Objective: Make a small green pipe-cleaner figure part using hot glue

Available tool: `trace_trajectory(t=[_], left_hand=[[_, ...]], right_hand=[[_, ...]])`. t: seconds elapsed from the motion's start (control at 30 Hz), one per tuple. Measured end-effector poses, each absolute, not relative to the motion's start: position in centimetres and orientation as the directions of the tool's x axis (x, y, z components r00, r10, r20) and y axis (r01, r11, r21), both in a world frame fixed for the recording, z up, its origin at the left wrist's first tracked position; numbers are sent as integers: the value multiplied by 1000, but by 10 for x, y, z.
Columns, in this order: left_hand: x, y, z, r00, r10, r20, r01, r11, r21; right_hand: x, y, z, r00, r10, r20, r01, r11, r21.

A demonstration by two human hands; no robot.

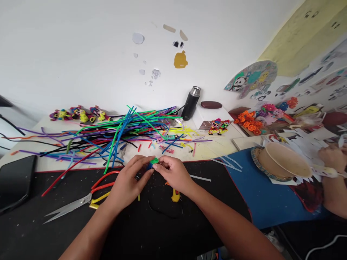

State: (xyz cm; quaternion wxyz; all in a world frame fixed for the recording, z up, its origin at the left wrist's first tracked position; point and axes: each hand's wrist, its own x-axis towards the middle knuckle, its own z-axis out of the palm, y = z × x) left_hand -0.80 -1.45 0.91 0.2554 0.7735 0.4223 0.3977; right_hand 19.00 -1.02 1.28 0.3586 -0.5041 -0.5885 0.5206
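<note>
Above the black mat, my left hand (pixel 129 182) and my right hand (pixel 175 174) meet fingertip to fingertip. Between them they pinch a small green and blue piece (pixel 154 161), which looks like bent chenille stem; its lower part is hidden by my fingers. Large scissors (pixel 84 200) with red and yellow handles lie partly open beside my left wrist. Near my right wrist is a yellow utility knife (pixel 175 195), and a thin black strand (pixel 162 213) curls below it on the mat.
A loose pile of coloured chenille stems (pixel 127 126) spreads along the back. Finished small figures (pixel 80 113) stand behind it at left. A black thermos (pixel 191 103) leans near the wall. At right are bowls (pixel 287 160) and a co-worker's hand (pixel 332 157). A dark tablet (pixel 17 180) lies left.
</note>
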Motion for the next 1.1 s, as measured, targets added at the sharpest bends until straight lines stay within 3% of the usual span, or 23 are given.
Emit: trace_trajectory(t=[0.37,0.57,0.77,1.1], left_hand=[[-16,-9,5,250,931,267,313,-338,888],[-16,-7,9,290,924,248,254,-325,911],[-11,-10,5,190,953,236,286,-284,915],[1,-17,1,88,983,162,342,-183,922]], right_hand=[[189,-12,10,-290,952,-94,316,3,-949],[192,-11,10,-301,952,-62,372,58,-927],[186,-9,10,-256,966,-19,372,80,-925],[181,-16,13,-242,958,152,704,281,-653]])
